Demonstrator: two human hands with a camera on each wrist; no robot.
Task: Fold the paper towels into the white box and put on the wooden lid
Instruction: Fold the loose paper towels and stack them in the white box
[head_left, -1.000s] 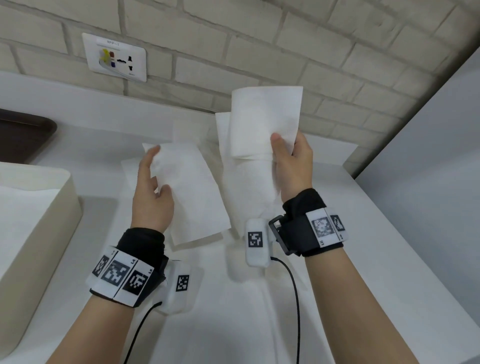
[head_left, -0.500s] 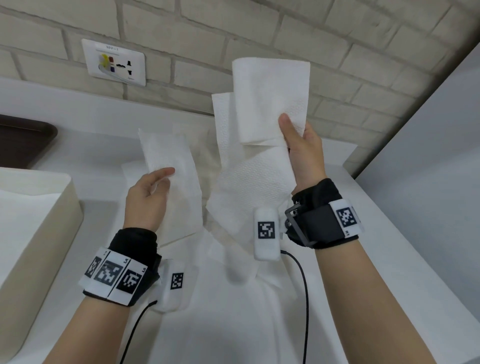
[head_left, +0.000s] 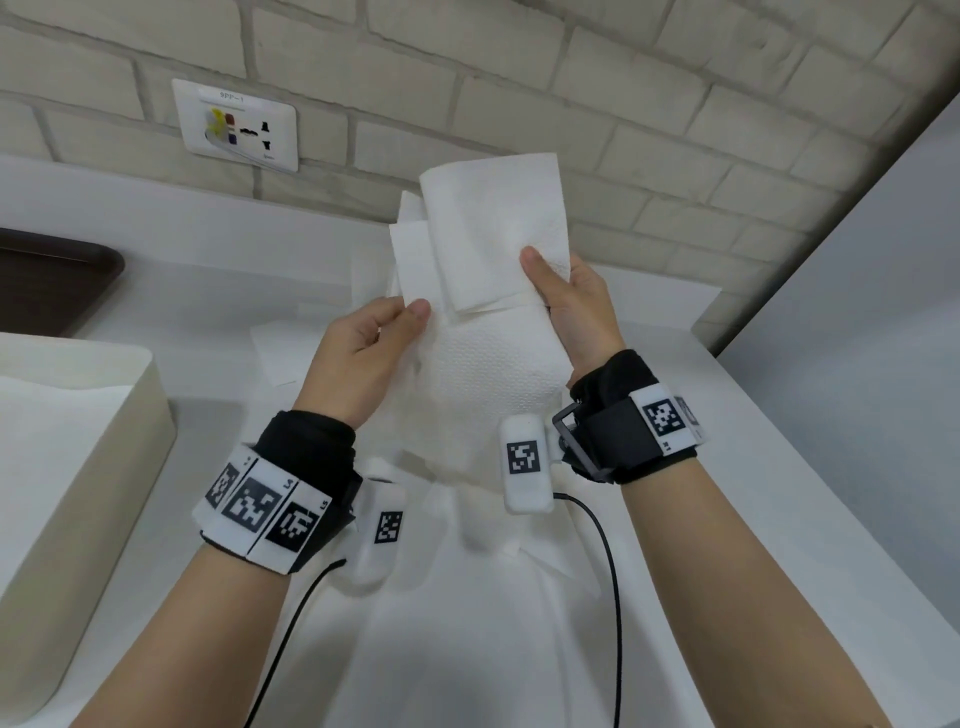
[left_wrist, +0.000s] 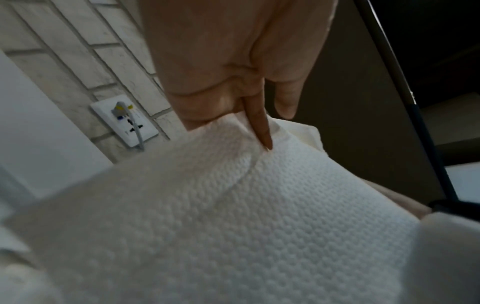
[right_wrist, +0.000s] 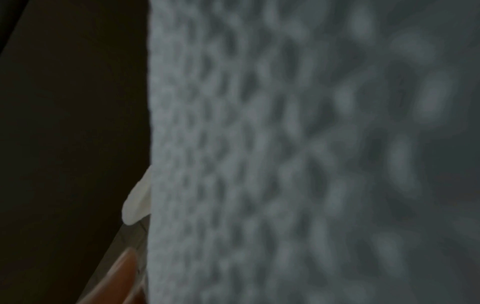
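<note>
Change: left hand (head_left: 363, 353) has let go of its own sheet and crossed over to the paper towels (head_left: 488, 249).
Hands: both pinch the paper towels, right hand (head_left: 576, 306) on the right edge.
Key relation: white box (head_left: 78, 457) lies well left, nearer the left hand.

Looks like some kind of pantry or utility corner, hard to pin down further. There's a painted brick wall (head_left: 597, 104) with a multi-plug wall socket (head_left: 236, 124), a plain white surface (head_left: 779, 519), and a dark tray (head_left: 52, 286) off to the left.
</note>
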